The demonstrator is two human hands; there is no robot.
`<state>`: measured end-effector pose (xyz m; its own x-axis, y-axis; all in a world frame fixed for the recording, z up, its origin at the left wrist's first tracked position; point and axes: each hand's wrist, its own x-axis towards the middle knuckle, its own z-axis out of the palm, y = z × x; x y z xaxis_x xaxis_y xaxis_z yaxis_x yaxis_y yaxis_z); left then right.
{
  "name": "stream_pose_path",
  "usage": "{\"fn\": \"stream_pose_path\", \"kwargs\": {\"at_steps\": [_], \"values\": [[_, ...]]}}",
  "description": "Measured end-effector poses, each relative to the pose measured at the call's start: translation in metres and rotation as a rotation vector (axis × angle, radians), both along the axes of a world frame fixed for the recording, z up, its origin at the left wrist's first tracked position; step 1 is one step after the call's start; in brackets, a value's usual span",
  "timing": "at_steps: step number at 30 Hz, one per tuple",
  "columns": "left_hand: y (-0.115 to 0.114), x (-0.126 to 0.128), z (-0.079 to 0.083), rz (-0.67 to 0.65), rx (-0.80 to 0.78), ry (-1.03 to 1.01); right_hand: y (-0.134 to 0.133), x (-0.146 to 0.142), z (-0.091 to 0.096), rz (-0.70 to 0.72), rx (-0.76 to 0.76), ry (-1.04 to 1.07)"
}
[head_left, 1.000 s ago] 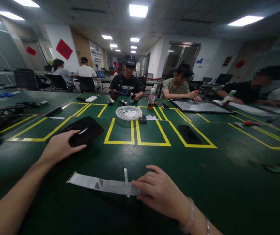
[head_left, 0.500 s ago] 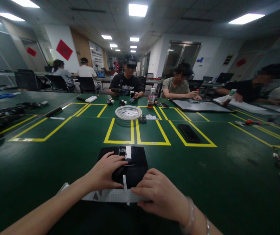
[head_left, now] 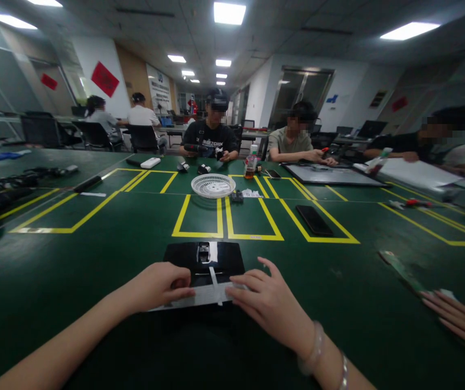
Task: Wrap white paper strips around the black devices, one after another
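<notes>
A glossy black panel (head_left: pixel 226 250) lies before me, with a small rectangular metallic fitting near its far edge. Across its near part runs a pale printed paper strip (head_left: pixel 208 295). A narrow white strip (head_left: pixel 215 279) crosses the paper at an angle and reaches onto the panel. My left hand (head_left: pixel 163 287) is closed, its thumb and curled fingers pinching the paper's left part. On the other side, my right hand (head_left: pixel 263 303) grips the paper's right part between fingertips and thumb, one finger raised. Both hands hide the paper's ends.
Beyond the panel are yellow tape outlines, a black phone (head_left: pixel 314 220), a white basket (head_left: pixel 213 186) and a drink bottle (head_left: pixel 251 162). Another person's hand (head_left: pixel 458 319) rests at the right on a long greenish strip (head_left: pixel 401 271). Several people sit around the table.
My left hand has left the panel and taken the paper strip. The paper has moved away from me, farther over the panel. At the right, another person's hand has come further in.
</notes>
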<state>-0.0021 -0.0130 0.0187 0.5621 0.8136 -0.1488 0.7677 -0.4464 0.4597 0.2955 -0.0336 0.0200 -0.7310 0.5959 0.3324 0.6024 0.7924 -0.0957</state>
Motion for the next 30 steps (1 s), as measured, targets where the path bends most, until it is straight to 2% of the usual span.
{"fn": "stream_pose_path", "kwargs": {"at_steps": [3, 10, 16, 26, 30], "values": [[0.002, -0.005, -0.002, 0.072, -0.058, -0.002, 0.002, -0.001, -0.003, -0.042, -0.007, -0.025], [0.002, 0.005, -0.005, 0.147, 0.054, 0.098, 0.005, 0.000, -0.012, -0.072, -0.075, -0.102], [0.001, 0.009, -0.009, 0.131, 0.144, 0.143, 0.004, -0.001, -0.010, -0.083, -0.092, -0.149], [-0.001, 0.016, -0.003, 0.119, 0.212, 0.239, -0.002, -0.006, -0.004, -0.078, -0.132, -0.143], [-0.001, 0.016, -0.007, 0.096, 0.321, 0.236, -0.004, -0.007, -0.003, -0.096, -0.121, -0.156]]}}
